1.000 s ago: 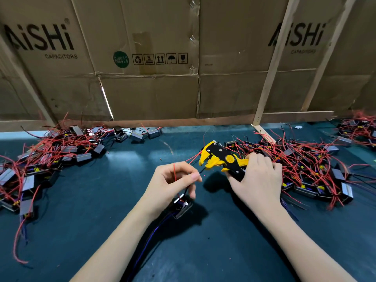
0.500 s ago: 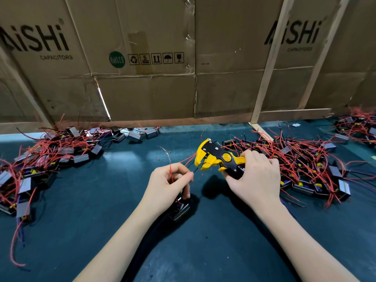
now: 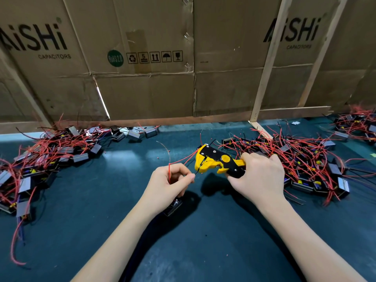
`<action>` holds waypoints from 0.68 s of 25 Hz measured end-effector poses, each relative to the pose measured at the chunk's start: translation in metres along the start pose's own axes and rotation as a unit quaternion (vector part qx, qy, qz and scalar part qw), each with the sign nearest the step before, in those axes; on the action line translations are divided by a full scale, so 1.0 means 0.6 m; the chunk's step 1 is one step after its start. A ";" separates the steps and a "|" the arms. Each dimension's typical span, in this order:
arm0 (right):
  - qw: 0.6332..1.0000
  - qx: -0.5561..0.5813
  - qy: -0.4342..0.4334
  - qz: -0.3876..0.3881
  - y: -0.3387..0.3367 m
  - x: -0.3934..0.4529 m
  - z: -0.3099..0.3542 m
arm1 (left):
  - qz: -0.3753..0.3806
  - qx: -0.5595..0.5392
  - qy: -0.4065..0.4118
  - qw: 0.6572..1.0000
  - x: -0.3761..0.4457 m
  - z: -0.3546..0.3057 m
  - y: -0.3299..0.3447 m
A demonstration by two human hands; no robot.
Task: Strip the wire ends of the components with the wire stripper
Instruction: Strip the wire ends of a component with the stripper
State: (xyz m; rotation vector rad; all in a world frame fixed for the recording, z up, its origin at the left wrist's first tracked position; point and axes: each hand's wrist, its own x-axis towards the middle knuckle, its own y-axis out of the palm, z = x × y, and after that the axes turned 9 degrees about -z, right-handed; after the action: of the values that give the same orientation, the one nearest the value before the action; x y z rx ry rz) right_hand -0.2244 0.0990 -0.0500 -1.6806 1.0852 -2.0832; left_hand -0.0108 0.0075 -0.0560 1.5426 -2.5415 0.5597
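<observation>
Two bare forearms reach in from the lower edge over a dark teal mat [image 3: 101, 200]. The left hand [image 3: 168, 185] is curled, its thumb and forefinger pinching a thin black wire [image 3: 197, 171] whose end runs into the mouth of the wire stripper [image 3: 216, 161]; a red wire [image 3: 169, 174] also passes up through the same fingers and arcs away. Beneath that hand, a small dark box-shaped component [image 3: 174, 206] with a metal edge lies partly hidden by the wrist. The right hand [image 3: 259, 180] is wrapped around the stripper's handles, knuckles up, holding the tool tilted with its head toward the left hand. The stripper is hard plastic, yellow with black side plates, small rivets and a round yellow knob. On the left of the mat lies a tangled heap of components [image 3: 40, 159] with thin red leads and grey metal-faced blocks; a similar heap [image 3: 305, 165] lies just beyond the right hand. Behind stand creased brown cardboard sheets [image 3: 142, 88] printed "AiSHi CAPACITORS", braced by pale wooden battens [image 3: 270, 64].
</observation>
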 end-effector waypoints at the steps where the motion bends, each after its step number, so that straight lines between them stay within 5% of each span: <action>1: 1.000 -0.007 0.005 0.010 -0.001 0.001 0.001 | 0.009 0.005 -0.001 1.000 0.001 0.000 -0.002; 4: 0.997 -0.042 0.041 0.050 0.003 0.000 0.002 | 0.048 -0.003 -0.015 0.999 0.006 -0.001 -0.013; 11: 0.997 -0.038 0.060 -0.014 0.021 -0.002 -0.024 | 0.024 -0.004 -0.046 0.999 0.015 0.005 -0.050; 17: 0.994 -0.014 0.103 -0.022 0.026 0.001 -0.028 | 0.043 -0.115 -0.105 0.987 0.016 0.005 -0.047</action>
State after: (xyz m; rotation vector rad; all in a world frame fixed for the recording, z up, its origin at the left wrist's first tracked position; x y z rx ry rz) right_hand -0.2440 0.0944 -0.0607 -1.5414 1.1498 -2.3213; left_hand 0.0097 -0.0135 -0.0491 1.4846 -2.7211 0.1073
